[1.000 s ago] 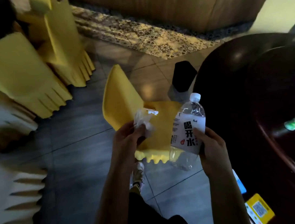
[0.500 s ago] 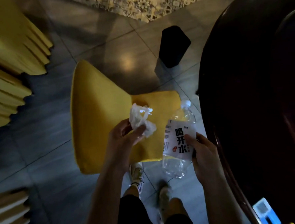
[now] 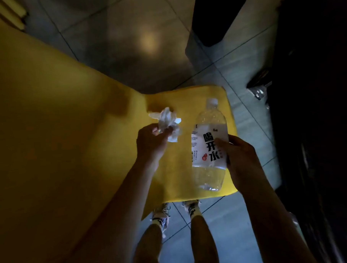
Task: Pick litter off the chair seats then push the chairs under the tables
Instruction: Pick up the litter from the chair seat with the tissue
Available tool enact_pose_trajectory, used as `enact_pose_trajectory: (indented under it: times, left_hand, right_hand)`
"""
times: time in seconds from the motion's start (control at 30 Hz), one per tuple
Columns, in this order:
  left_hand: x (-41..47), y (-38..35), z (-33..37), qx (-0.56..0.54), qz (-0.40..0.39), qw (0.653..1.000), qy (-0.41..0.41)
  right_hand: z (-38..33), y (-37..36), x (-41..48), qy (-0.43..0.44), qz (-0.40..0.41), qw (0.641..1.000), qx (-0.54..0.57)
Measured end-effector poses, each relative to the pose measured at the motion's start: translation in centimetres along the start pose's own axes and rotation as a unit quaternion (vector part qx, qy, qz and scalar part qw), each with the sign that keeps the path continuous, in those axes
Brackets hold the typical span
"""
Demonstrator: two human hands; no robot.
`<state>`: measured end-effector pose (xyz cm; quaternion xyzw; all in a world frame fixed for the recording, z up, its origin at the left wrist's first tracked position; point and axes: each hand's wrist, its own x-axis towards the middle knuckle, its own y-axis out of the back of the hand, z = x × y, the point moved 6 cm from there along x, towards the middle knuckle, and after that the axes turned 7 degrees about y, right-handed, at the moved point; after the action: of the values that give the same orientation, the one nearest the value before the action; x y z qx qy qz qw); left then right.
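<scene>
The room is dim, with a grey tiled floor (image 3: 125, 44) carrying a soft patch of reflected light beyond the chair. You stand over a yellow chair (image 3: 49, 126). Its broad back fills the left of your view and its seat (image 3: 187, 103) lies below your hands, with nothing resting on the part you can see.

Your left hand (image 3: 151, 142) is curled, with the fingertips pinching a crumpled white tissue (image 3: 168, 121), which is lifted above the seat near the join with the chair back. Your right hand (image 3: 241, 158) is wrapped round the labelled middle of a clear plastic bottle (image 3: 209, 145). The thumb lies across the white label with its black characters. The bottle is roughly upright with its white cap on top and a little water in the bottom, and you hold it over the right part of the seat, just beside the tissue.

A dark tabletop (image 3: 316, 105) runs down the right edge, near the seat. A black boxy object (image 3: 217, 14) stands on the floor past the chair. Your shoes (image 3: 162, 217) show just below the seat's front edge.
</scene>
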<state>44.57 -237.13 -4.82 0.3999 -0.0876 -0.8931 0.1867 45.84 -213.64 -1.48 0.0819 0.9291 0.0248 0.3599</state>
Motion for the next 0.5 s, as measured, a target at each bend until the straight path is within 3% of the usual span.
enact_pose_trajectory:
  times: [0.07,0.13,0.2,0.33,0.5]
  left_hand:
    - [2.8,-1.6,-0.4,0.160,0.004,0.985,-0.063]
    - [5.2,-3.3,-0.6,0.337,-0.008,0.931,-0.143]
    - [7.4,-4.8,-1.5,0.447,-0.022,0.877,-0.175]
    - [9.6,-7.6,-2.9,0.507,-0.059,0.840,-0.184]
    - [9.2,-8.8,-2.5,0.469,-0.033,0.845,-0.255]
  right_hand:
    - [0.8,0.0,2.3,-0.013,-0.006,1.000,-0.004]
    - [1.1,0.2,4.1,-0.021,-0.012,1.000,-0.003]
    - [1.1,0.5,5.5,-0.028,-0.021,0.999,0.002]
    - [0.8,1.8,7.9,-0.039,-0.023,0.999,0.002]
    - [0.3,3.0,9.2,-0.041,-0.012,0.999,-0.006]
